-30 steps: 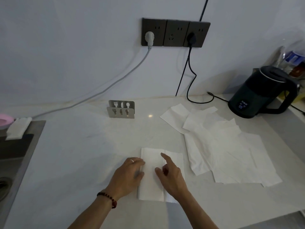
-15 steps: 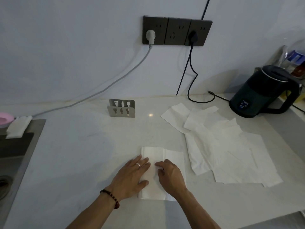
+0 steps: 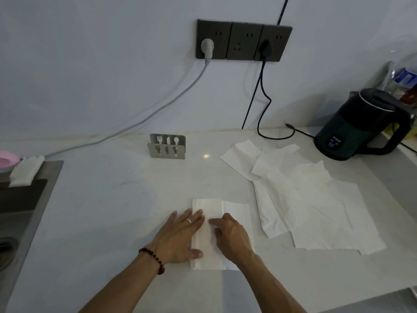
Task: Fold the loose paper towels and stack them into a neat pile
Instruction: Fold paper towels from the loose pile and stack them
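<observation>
A folded white paper towel (image 3: 208, 207) lies on the pale counter in front of me, its left part doubled over the right. My left hand (image 3: 180, 237) lies flat with straight fingers on the towel's left edge. My right hand (image 3: 232, 236) presses on the towel's middle, its fingers bent downward against the paper. Several loose unfolded paper towels (image 3: 316, 199) are spread in an overlapping heap to the right.
A metal napkin holder (image 3: 167, 146) stands behind the towel. A dark electric kettle (image 3: 361, 126) sits at the back right with its cord (image 3: 264, 105) running to the wall sockets. A sink (image 3: 20, 199) with a folded cloth (image 3: 26, 170) lies at the left.
My right hand's pointing finger came down and now presses the towel. My left hand spread flat and slid slightly onto the towel's left edge.
</observation>
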`<state>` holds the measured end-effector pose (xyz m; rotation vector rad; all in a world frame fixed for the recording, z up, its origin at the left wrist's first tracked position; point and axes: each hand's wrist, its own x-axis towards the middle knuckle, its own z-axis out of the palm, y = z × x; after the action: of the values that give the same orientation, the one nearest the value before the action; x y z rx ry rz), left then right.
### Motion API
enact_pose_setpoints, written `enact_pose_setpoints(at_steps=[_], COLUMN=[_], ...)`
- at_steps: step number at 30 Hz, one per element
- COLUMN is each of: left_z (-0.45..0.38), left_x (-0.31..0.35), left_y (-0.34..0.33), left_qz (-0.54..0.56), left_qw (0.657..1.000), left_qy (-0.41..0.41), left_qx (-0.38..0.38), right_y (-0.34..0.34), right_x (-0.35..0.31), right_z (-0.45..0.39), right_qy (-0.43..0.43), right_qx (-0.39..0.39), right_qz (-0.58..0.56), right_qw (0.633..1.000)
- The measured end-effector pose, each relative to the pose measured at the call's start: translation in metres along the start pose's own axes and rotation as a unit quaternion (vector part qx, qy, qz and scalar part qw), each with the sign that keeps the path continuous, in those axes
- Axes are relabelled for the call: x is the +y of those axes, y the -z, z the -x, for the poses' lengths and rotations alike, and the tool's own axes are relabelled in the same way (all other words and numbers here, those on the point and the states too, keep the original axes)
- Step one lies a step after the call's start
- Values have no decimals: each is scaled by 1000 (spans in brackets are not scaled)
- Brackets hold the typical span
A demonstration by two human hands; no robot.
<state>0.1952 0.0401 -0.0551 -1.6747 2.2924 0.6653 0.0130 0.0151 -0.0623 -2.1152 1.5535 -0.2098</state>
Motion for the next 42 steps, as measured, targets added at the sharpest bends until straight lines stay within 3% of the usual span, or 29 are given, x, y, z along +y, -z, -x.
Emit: enact_pose_setpoints(at_steps=[9, 16, 22, 26, 29, 30, 33, 34, 36, 38, 42], left_z=[-4, -24, -56, -65, -71, -74, -86, -90, -96, -101, -98], left_x=[-7, 40, 99, 118, 130, 134, 147, 149, 155, 158, 154], left_y=[7, 11, 10, 12, 24, 32, 49, 51, 50, 47, 47], left_qz=[19, 31, 47, 150, 366, 468, 733, 773, 819, 830, 778], left_qw=[999, 990, 987, 974, 918, 870, 652, 604, 543, 526, 597], left_qy=[31, -23, -67, -40, 51, 97, 193, 192, 184, 183, 179], left_qx=[-26, 138, 139, 163, 142, 119, 7, -22, -29, -6, 71], right_y=[12, 23, 45, 50, 60, 65, 75, 76, 75, 72, 69], right_x=[25, 67, 117, 132, 134, 131, 113, 107, 101, 97, 94], right_z=[12, 37, 45, 30, 24, 26, 36, 40, 48, 57, 74], right_qy=[-36, -51, -106, -130, -127, -103, -1, 24, 41, 40, 32], right_qx=[-30, 118, 135, 140, 219, 246, 271, 271, 266, 241, 187], right_qz=[67, 69, 170, 104, 1, -24, -62, -61, -74, -97, -112], right_qw=[997, 989, 970, 976, 968, 963, 961, 960, 960, 965, 975])
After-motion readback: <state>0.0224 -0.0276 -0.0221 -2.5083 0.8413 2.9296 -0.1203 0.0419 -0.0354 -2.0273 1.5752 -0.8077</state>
